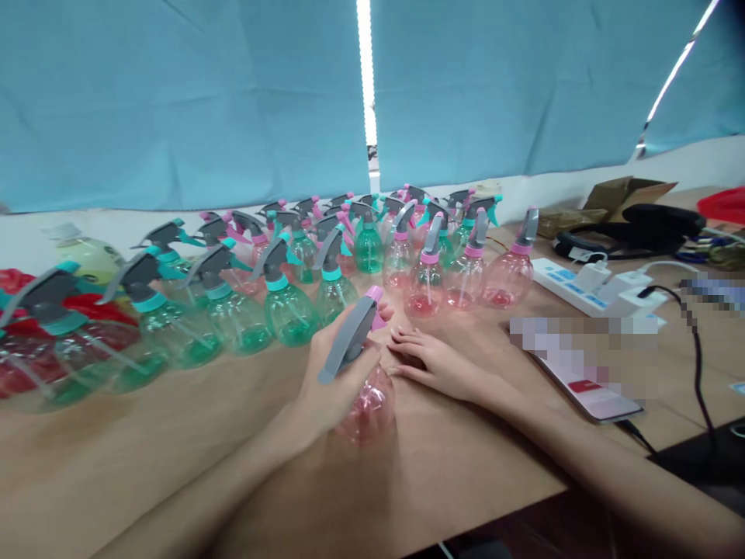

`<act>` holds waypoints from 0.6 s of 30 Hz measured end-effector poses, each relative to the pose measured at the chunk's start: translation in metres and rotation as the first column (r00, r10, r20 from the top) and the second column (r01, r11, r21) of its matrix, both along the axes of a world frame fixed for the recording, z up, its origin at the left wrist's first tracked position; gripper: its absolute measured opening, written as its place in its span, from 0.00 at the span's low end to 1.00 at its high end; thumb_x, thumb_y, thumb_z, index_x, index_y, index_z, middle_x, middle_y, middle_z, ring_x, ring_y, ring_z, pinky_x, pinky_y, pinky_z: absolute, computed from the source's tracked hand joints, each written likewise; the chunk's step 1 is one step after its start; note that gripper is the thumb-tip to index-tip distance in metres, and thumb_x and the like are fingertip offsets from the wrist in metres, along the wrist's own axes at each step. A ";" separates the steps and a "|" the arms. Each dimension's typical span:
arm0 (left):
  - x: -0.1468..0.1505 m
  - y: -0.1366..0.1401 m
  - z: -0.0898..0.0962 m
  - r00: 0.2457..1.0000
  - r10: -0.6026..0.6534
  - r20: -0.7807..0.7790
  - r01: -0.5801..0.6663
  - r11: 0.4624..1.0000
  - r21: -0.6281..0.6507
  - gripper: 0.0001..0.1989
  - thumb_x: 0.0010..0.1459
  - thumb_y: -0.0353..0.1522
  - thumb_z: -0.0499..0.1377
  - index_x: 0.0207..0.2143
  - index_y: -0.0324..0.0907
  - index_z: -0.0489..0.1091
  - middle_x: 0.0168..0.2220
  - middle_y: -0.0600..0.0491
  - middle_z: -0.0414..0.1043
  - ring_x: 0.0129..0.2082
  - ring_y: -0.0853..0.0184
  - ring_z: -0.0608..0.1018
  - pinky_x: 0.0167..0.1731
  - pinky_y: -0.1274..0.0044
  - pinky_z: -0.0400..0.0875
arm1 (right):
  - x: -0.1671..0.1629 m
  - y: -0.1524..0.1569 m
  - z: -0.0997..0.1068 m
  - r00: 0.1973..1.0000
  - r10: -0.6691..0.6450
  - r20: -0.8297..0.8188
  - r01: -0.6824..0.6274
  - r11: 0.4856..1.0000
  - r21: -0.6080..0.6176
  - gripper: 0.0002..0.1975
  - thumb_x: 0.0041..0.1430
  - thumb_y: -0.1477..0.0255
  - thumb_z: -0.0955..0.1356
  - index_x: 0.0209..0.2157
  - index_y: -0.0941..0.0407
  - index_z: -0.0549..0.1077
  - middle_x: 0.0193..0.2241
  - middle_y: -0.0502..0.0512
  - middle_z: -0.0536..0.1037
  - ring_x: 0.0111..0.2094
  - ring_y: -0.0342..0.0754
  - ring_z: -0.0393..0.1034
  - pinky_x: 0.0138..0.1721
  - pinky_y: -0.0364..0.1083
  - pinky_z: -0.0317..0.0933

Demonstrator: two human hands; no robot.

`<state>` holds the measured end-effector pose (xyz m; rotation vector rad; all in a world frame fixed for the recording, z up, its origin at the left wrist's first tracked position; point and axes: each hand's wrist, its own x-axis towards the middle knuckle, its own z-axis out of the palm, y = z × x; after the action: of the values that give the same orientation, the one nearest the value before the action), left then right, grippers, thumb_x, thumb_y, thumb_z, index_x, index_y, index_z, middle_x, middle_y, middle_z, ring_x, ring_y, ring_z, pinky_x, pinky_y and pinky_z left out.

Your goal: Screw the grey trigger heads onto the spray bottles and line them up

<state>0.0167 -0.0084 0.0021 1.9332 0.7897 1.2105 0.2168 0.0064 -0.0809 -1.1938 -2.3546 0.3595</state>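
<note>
While a pink trigger-spray bottle occupies the near worktop, the left hand has its grip clamped round the neck; the right hand, fingers loosely extended, lies just beside it. Beyond stand green spray bottles and pink spray bottles.

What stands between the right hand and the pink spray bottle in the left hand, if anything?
Nothing visible stands between the right hand and the pink spray bottle; whether they touch is unclear. The left hand covers part of the bottle's upper end.
</note>
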 end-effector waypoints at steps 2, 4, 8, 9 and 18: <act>0.000 0.000 0.002 1.000 0.000 -0.006 0.000 1.000 0.000 0.18 0.52 0.25 0.55 0.46 0.44 0.70 0.36 0.54 0.72 0.28 0.68 0.71 0.30 0.76 0.67 | 0.003 0.001 -0.001 0.999 0.017 -0.031 -0.017 1.000 0.011 0.21 0.65 0.61 0.62 0.52 0.57 0.72 0.56 0.60 0.71 0.59 0.53 0.63 0.59 0.56 0.59; 0.000 -0.001 0.003 1.000 0.003 -0.025 -0.003 1.000 0.000 0.16 0.52 0.26 0.55 0.44 0.44 0.70 0.34 0.55 0.71 0.27 0.69 0.71 0.29 0.76 0.66 | 0.006 0.001 -0.001 0.998 0.025 -0.064 -0.024 1.000 0.012 0.19 0.64 0.62 0.62 0.51 0.55 0.73 0.54 0.59 0.73 0.58 0.52 0.65 0.58 0.55 0.61; -0.002 -0.003 0.002 0.999 0.009 -0.043 -0.009 1.000 -0.002 0.14 0.53 0.27 0.54 0.42 0.45 0.68 0.31 0.57 0.68 0.27 0.69 0.70 0.30 0.76 0.66 | 0.007 0.001 0.000 0.997 0.034 -0.067 -0.034 0.999 0.002 0.23 0.63 0.59 0.64 0.53 0.58 0.72 0.55 0.61 0.72 0.60 0.54 0.62 0.59 0.57 0.58; -0.002 -0.003 0.002 0.999 0.012 -0.048 -0.012 1.000 -0.003 0.13 0.53 0.26 0.54 0.41 0.45 0.68 0.30 0.58 0.68 0.26 0.70 0.69 0.29 0.76 0.66 | 0.007 0.000 0.001 0.997 0.041 -0.063 -0.040 0.999 0.004 0.23 0.62 0.58 0.64 0.53 0.57 0.71 0.55 0.61 0.72 0.60 0.55 0.61 0.59 0.57 0.58; -0.002 -0.004 0.000 0.998 0.021 -0.067 -0.022 1.000 -0.012 0.12 0.53 0.27 0.52 0.40 0.45 0.67 0.29 0.58 0.68 0.25 0.69 0.70 0.30 0.76 0.67 | 0.010 0.000 -0.004 1.000 -0.009 -0.022 0.009 1.000 -0.011 0.29 0.60 0.52 0.62 0.57 0.54 0.67 0.60 0.61 0.65 0.63 0.58 0.55 0.61 0.60 0.55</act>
<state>0.0142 -0.0120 0.0017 1.9678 0.8535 1.1557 0.2273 0.0067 -0.0851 -1.1989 -2.3307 0.3809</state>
